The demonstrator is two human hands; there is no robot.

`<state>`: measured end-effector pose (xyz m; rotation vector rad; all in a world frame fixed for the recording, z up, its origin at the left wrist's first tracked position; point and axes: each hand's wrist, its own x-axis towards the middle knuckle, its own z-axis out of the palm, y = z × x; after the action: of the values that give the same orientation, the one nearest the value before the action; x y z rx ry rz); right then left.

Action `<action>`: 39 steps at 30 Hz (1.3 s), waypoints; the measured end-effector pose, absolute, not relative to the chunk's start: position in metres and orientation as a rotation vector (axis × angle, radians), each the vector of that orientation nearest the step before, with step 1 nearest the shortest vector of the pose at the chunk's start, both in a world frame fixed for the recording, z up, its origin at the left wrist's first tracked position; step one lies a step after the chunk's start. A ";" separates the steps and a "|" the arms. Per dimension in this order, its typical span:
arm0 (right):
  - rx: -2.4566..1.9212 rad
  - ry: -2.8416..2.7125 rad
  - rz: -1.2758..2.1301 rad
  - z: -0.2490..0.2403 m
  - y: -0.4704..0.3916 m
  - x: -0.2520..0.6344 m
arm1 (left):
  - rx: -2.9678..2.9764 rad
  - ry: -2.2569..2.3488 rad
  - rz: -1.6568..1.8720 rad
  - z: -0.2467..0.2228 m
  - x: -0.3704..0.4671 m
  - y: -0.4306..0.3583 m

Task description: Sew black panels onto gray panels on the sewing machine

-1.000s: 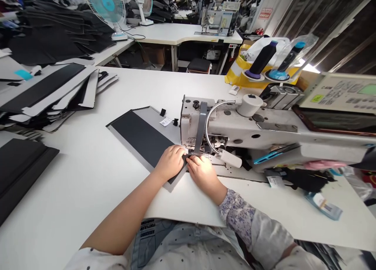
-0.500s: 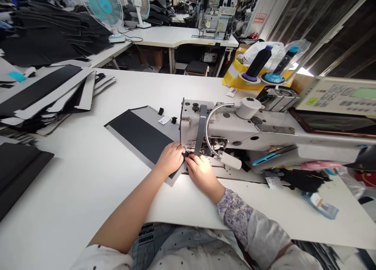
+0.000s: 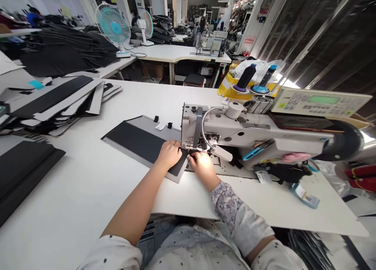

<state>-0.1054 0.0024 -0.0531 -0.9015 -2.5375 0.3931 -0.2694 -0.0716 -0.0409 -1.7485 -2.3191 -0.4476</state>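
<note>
A flat grey fabric panel with a wide black band (image 3: 138,138) lies slantwise on the table, its right end by the needle area of a sewing machine (image 3: 223,129). My left hand (image 3: 170,154) rests on that end, fingers closed and pressing the panel down just left of the presser foot. My right hand (image 3: 204,166) is at the front of the foot, thumb and fingers pinched on a small black piece (image 3: 194,151). Its far part is hidden by the fingers and machine. A white label (image 3: 160,126) and small black tabs (image 3: 169,125) show along the panel's far edge.
Stacked grey and black panels (image 3: 67,101) lie at the left, with a dark folded stack (image 3: 26,168) nearer me. Thread cones (image 3: 246,78) and a control box (image 3: 320,99) stand behind the machine. Black scraps (image 3: 282,172) and a blue packet (image 3: 304,195) lie at right.
The camera view has tilted up and turned slightly right. My hands have drawn a little apart at the presser foot, and the black piece now shows at my right fingertips. The panel's angle has turned slightly.
</note>
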 end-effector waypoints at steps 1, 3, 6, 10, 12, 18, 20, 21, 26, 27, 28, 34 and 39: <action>-0.940 -2.563 0.393 -0.051 0.002 -0.108 | -1.764 -2.316 -0.426 -0.040 -0.268 -0.076; -1.020 -2.600 0.392 -0.048 0.000 -0.112 | -1.741 -2.316 -0.409 -0.040 -0.262 -0.087; -1.073 -2.641 0.344 -0.049 -0.004 -0.116 | -1.736 -2.258 -0.435 -0.043 -0.248 -0.100; -0.987 -2.672 0.170 -0.056 -0.008 -0.116 | -1.962 -2.101 -0.425 -0.045 -0.237 -0.099; -0.926 -2.677 0.133 -0.058 -0.008 -0.115 | -1.970 -2.114 -0.434 -0.045 -0.238 -0.096; -0.795 -2.657 0.239 -0.057 -0.011 -0.118 | -1.935 -2.138 -0.471 -0.041 -0.242 -0.094; -0.769 -2.639 0.287 -0.054 -0.012 -0.114 | -1.972 -2.126 -0.475 -0.039 -0.240 -0.094; -0.748 -2.633 0.319 -0.052 -0.013 -0.110 | -1.992 -2.126 -0.474 -0.039 -0.239 -0.095; -0.516 -2.731 0.417 -0.050 -0.015 -0.063 | -2.021 -2.164 -0.472 -0.040 -0.240 -0.096; -0.491 -2.775 0.378 -0.051 -0.016 -0.054 | -2.023 -2.161 -0.480 -0.041 -0.241 -0.097; -0.476 -2.817 0.335 -0.052 -0.017 -0.049 | -2.027 -2.155 -0.489 -0.042 -0.242 -0.096; -0.474 -2.882 0.253 -0.061 -0.020 -0.066 | -1.864 -2.201 -0.547 -0.048 -0.249 -0.087; -0.468 -2.887 0.281 -0.060 -0.020 -0.075 | -1.732 -2.262 -0.473 -0.049 -0.263 -0.071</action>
<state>-0.0754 -0.0201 -0.0597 -0.4681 -2.8873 0.2808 -0.2625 -0.0708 -0.0495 -1.7325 -2.2620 -0.4726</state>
